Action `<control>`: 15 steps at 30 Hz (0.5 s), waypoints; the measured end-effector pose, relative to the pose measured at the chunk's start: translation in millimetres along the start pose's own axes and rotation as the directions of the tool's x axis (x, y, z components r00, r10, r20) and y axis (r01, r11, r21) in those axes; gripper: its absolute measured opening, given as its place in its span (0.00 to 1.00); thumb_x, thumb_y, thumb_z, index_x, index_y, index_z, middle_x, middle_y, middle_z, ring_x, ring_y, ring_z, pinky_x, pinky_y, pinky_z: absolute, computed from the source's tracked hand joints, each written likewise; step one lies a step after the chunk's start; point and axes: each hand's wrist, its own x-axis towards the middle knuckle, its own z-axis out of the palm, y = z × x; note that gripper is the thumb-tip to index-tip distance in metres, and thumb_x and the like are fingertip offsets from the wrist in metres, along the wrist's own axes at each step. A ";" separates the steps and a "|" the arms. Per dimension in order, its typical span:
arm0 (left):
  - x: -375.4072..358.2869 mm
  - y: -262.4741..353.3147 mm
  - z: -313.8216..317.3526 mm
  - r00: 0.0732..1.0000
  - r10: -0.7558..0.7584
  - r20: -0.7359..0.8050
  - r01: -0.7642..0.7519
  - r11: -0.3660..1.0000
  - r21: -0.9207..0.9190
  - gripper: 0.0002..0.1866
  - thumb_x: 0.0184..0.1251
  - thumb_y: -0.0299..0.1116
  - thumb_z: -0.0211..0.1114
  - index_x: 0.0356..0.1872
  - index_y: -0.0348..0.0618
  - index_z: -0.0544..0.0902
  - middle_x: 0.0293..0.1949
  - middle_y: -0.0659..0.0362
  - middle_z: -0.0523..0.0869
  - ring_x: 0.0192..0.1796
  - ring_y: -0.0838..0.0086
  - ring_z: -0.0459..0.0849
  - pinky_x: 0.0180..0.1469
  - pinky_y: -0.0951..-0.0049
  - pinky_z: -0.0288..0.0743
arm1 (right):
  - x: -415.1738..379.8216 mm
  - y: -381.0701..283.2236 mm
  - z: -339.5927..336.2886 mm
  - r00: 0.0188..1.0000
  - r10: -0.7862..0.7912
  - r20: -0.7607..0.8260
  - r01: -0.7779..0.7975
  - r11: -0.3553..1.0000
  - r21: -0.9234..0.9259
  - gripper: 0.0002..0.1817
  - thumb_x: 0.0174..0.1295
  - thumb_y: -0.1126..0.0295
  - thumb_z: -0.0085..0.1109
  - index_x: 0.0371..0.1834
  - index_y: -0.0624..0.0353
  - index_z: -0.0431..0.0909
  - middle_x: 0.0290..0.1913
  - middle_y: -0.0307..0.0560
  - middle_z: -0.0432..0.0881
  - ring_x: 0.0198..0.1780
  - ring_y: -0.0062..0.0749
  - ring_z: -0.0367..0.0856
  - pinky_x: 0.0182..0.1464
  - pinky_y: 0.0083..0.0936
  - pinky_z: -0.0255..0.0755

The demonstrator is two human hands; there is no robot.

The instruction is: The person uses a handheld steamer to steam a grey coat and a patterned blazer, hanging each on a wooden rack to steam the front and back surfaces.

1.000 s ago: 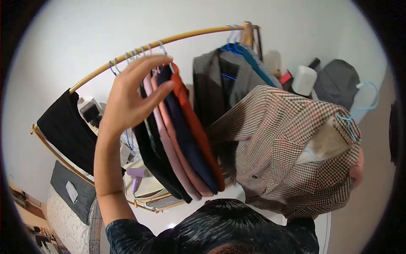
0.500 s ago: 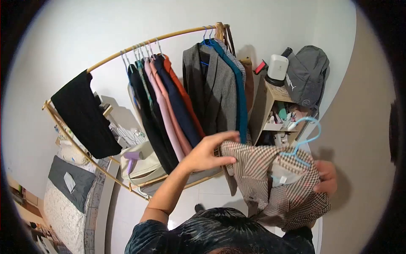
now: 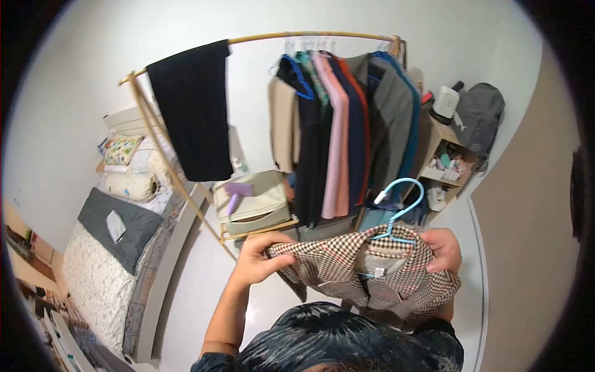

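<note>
Jacket [image 3: 365, 273], checked, is held low in front of the rail [image 3: 310, 35], on its blue hanger [image 3: 396, 211]. Left hand [image 3: 260, 260] pinches one shoulder; right hand [image 3: 443, 248] grips the other. Judged status: hanger fitted inside the collar; hooking onto the rail not yet done.

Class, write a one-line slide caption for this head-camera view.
Both hands, left hand and right hand, grip a checked jacket on a blue hanger before a clothes rail.
</note>
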 end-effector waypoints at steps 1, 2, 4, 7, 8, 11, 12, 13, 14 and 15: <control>-27.2 -4.8 -23.4 0.989 -0.130 -0.072 0.120 0.985 -0.123 0.17 0.57 0.30 0.76 0.46 0.36 0.83 0.42 0.58 0.87 0.44 0.74 0.84 0.47 0.73 0.76 | 13.1 11.8 16.9 1.000 0.007 0.015 -0.008 1.000 0.009 0.32 0.46 0.77 0.67 0.54 0.90 0.70 0.52 0.68 0.81 0.53 0.45 0.83 0.59 0.32 0.73; -50.4 -2.7 -43.6 0.977 -0.184 -0.110 0.143 0.941 -0.308 0.20 0.57 0.30 0.75 0.50 0.35 0.81 0.45 0.59 0.86 0.47 0.75 0.83 0.51 0.74 0.76 | 30.8 21.7 41.7 0.999 -0.004 0.038 0.002 0.999 0.051 0.32 0.46 0.77 0.67 0.54 0.89 0.70 0.53 0.68 0.81 0.53 0.44 0.83 0.59 0.33 0.73; -91.9 -1.5 -79.4 0.931 -0.268 -0.250 0.187 0.934 -0.305 0.20 0.60 0.29 0.74 0.52 0.32 0.80 0.45 0.59 0.85 0.46 0.76 0.82 0.51 0.74 0.76 | 66.6 37.9 81.5 0.999 -0.011 0.043 0.007 0.994 0.107 0.33 0.43 0.78 0.66 0.54 0.88 0.71 0.52 0.67 0.81 0.52 0.43 0.84 0.58 0.32 0.75; -136.4 -2.4 -124.5 0.890 -0.244 -0.386 0.210 0.969 -0.130 0.14 0.64 0.27 0.70 0.48 0.32 0.81 0.41 0.60 0.85 0.43 0.78 0.81 0.47 0.76 0.76 | 113.2 54.9 121.2 0.998 -0.016 0.066 0.001 0.974 0.225 0.34 0.39 0.79 0.64 0.54 0.87 0.71 0.50 0.67 0.82 0.50 0.42 0.85 0.57 0.32 0.77; -151.3 -4.3 -143.8 0.841 -0.285 -0.459 0.273 0.957 -0.094 0.12 0.65 0.26 0.69 0.46 0.32 0.81 0.39 0.61 0.85 0.41 0.79 0.81 0.44 0.77 0.76 | 127.3 60.1 140.1 1.000 -0.025 0.013 0.020 0.958 0.285 0.35 0.36 0.78 0.61 0.54 0.87 0.71 0.49 0.66 0.83 0.47 0.42 0.87 0.55 0.32 0.79; -181.1 -28.3 -191.3 0.715 -0.228 -0.661 0.397 0.911 0.115 0.06 0.66 0.25 0.64 0.40 0.33 0.82 0.31 0.62 0.85 0.35 0.81 0.79 0.38 0.77 0.73 | 174.6 67.0 171.5 0.998 -0.007 -0.067 0.028 0.946 0.322 0.38 0.30 0.78 0.58 0.54 0.86 0.71 0.48 0.67 0.83 0.47 0.44 0.87 0.55 0.35 0.81; -190.4 -37.4 -204.1 0.685 -0.220 -0.695 0.413 0.903 0.121 0.05 0.67 0.25 0.64 0.40 0.33 0.82 0.31 0.62 0.85 0.35 0.81 0.78 0.39 0.76 0.73 | 193.7 70.4 182.5 0.996 -0.028 -0.086 0.054 0.946 0.320 0.39 0.30 0.77 0.56 0.55 0.86 0.70 0.48 0.68 0.83 0.47 0.47 0.87 0.56 0.37 0.81; -197.2 -44.5 -215.7 0.654 -0.207 -0.728 0.426 0.896 0.128 0.05 0.67 0.25 0.63 0.40 0.33 0.83 0.32 0.62 0.85 0.35 0.80 0.78 0.40 0.76 0.73 | 213.2 71.5 202.1 0.988 -0.058 -0.142 0.109 0.916 0.387 0.39 0.32 0.75 0.54 0.55 0.87 0.69 0.49 0.70 0.82 0.46 0.49 0.87 0.56 0.38 0.81; -205.3 -49.2 -225.1 0.651 -0.171 -0.739 0.448 0.873 0.192 0.06 0.68 0.25 0.62 0.42 0.33 0.83 0.32 0.61 0.86 0.36 0.79 0.79 0.41 0.75 0.73 | 230.2 73.9 207.4 0.990 -0.065 -0.123 0.109 0.910 0.400 0.38 0.34 0.74 0.53 0.56 0.86 0.69 0.49 0.70 0.82 0.46 0.50 0.87 0.55 0.39 0.82; -216.7 -59.5 -239.7 0.611 -0.186 -0.769 0.463 0.872 0.158 0.07 0.67 0.24 0.62 0.43 0.33 0.83 0.33 0.61 0.86 0.36 0.80 0.79 0.41 0.75 0.73 | 250.8 79.4 215.0 0.992 -0.070 -0.110 0.109 0.903 0.415 0.38 0.36 0.73 0.51 0.56 0.86 0.68 0.50 0.71 0.82 0.46 0.50 0.87 0.55 0.39 0.82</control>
